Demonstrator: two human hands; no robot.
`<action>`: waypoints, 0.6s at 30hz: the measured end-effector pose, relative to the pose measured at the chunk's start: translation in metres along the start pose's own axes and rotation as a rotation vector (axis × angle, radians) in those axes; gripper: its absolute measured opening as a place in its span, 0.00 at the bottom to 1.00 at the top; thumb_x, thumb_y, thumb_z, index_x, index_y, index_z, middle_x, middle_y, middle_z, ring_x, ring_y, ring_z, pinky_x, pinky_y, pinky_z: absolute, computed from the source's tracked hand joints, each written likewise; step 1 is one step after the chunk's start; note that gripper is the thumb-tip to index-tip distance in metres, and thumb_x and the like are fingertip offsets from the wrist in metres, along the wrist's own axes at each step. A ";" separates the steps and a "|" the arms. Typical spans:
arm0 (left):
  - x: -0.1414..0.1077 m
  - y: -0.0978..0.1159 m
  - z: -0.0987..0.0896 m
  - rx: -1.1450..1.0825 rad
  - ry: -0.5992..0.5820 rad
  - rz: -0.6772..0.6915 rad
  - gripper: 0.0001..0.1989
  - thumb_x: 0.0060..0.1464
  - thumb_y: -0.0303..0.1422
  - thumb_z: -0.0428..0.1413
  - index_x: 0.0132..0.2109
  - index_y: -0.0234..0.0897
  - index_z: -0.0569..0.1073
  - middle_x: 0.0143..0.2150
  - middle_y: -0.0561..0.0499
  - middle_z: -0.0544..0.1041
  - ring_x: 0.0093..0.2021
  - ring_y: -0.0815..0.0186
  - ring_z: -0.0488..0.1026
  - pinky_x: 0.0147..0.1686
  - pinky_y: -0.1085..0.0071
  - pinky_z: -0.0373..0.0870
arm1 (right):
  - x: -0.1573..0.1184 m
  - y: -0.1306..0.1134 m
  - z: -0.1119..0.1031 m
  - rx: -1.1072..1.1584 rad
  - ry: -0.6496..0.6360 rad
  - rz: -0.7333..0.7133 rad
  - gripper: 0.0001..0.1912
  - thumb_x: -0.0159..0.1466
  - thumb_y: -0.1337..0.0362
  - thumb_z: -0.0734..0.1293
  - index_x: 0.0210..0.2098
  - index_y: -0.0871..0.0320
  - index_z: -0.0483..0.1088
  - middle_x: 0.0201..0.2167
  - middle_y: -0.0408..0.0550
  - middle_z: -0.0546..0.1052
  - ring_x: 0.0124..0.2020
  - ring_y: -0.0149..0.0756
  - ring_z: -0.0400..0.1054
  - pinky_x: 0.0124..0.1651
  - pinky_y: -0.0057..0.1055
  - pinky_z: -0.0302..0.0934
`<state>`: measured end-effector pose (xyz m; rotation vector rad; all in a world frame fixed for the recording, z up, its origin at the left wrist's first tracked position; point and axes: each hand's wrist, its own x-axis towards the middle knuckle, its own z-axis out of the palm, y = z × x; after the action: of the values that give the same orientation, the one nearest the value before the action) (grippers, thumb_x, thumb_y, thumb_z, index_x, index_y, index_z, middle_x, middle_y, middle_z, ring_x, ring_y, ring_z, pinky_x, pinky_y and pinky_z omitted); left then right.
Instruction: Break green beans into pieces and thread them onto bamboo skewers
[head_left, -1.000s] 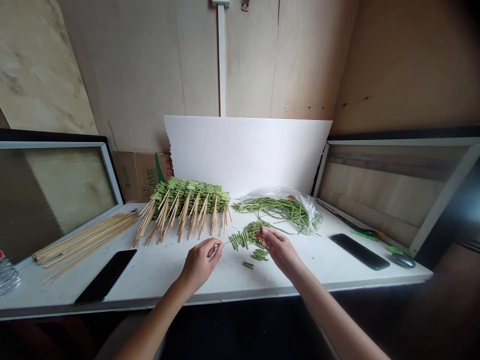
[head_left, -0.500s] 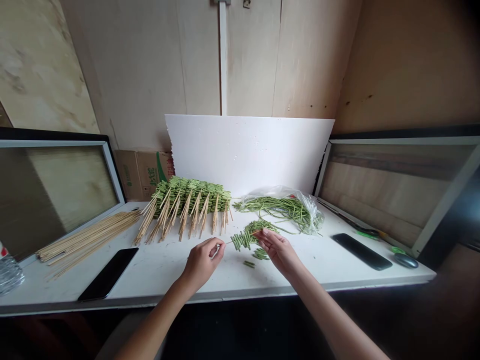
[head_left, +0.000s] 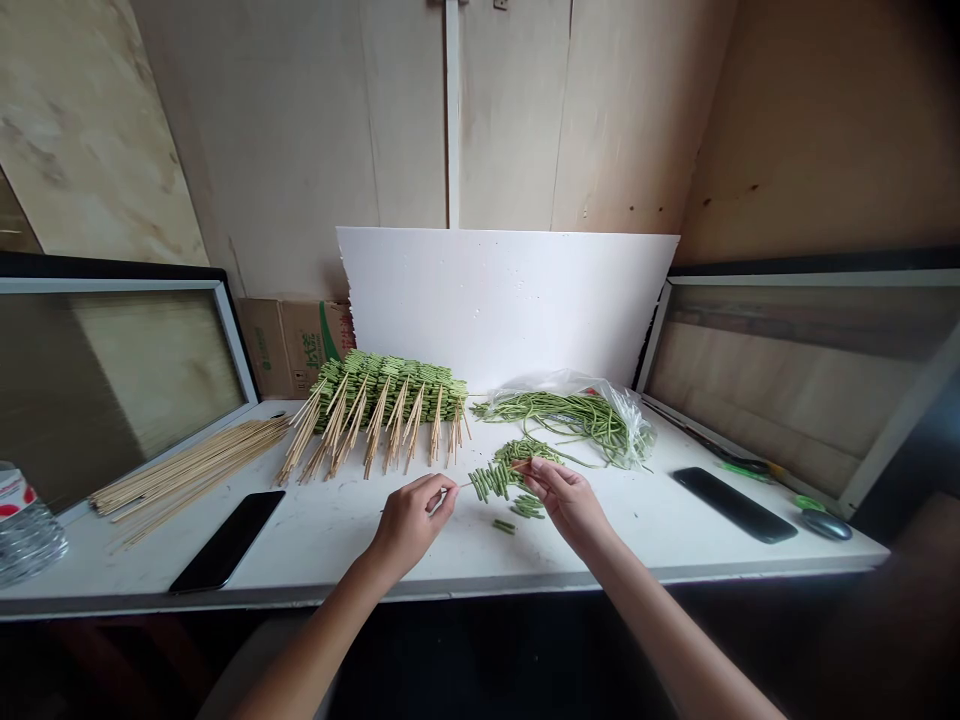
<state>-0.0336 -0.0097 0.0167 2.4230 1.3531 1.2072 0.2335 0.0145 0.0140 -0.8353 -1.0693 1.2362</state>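
Note:
My left hand [head_left: 412,515] is closed in a pinch on the left end of a thin bamboo skewer [head_left: 464,485]. Several short green bean pieces [head_left: 491,482] are threaded side by side across that skewer, held just above the table. At its other end, my right hand [head_left: 568,502] pinches the skewer's tip between thumb and fingers. Beneath and behind the right fingers lies a loose heap of cut bean pieces [head_left: 529,450], with a smaller group [head_left: 527,507] nearer me and a couple of stray pieces [head_left: 504,526] on the white tabletop.
Finished bean skewers [head_left: 397,385] are stacked at the back left. Bare skewers [head_left: 191,465] lie left, beside a black phone [head_left: 229,540] and water bottle [head_left: 26,525]. Long beans [head_left: 577,415] spill from a plastic bag; another phone [head_left: 733,504] and a mouse [head_left: 826,524] sit right.
The view has shifted slightly, so everything appears a little further right. Both hands keep their pinch on the bean skewer, with hardly any movement between them.

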 end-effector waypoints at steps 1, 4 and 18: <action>0.000 0.000 0.000 -0.001 -0.003 0.000 0.12 0.68 0.36 0.49 0.38 0.40 0.73 0.27 0.56 0.66 0.27 0.68 0.62 0.29 0.74 0.56 | -0.001 -0.001 0.001 -0.008 0.003 -0.005 0.15 0.58 0.50 0.76 0.37 0.54 0.82 0.44 0.51 0.84 0.56 0.50 0.75 0.59 0.43 0.69; 0.000 0.002 -0.001 -0.007 -0.004 0.000 0.13 0.69 0.36 0.48 0.38 0.40 0.74 0.26 0.56 0.65 0.26 0.68 0.61 0.28 0.74 0.56 | -0.002 -0.004 0.002 -0.001 -0.009 -0.003 0.15 0.58 0.50 0.76 0.38 0.54 0.82 0.44 0.51 0.84 0.57 0.51 0.74 0.58 0.43 0.70; 0.000 0.001 -0.001 -0.020 0.019 0.038 0.13 0.70 0.36 0.48 0.39 0.40 0.75 0.31 0.53 0.74 0.29 0.67 0.66 0.31 0.74 0.60 | 0.000 -0.001 -0.003 0.013 -0.015 -0.041 0.14 0.59 0.51 0.77 0.37 0.54 0.82 0.44 0.51 0.84 0.56 0.52 0.74 0.55 0.44 0.71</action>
<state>-0.0336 -0.0106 0.0174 2.4402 1.2993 1.2495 0.2367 0.0150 0.0140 -0.7918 -1.0849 1.2154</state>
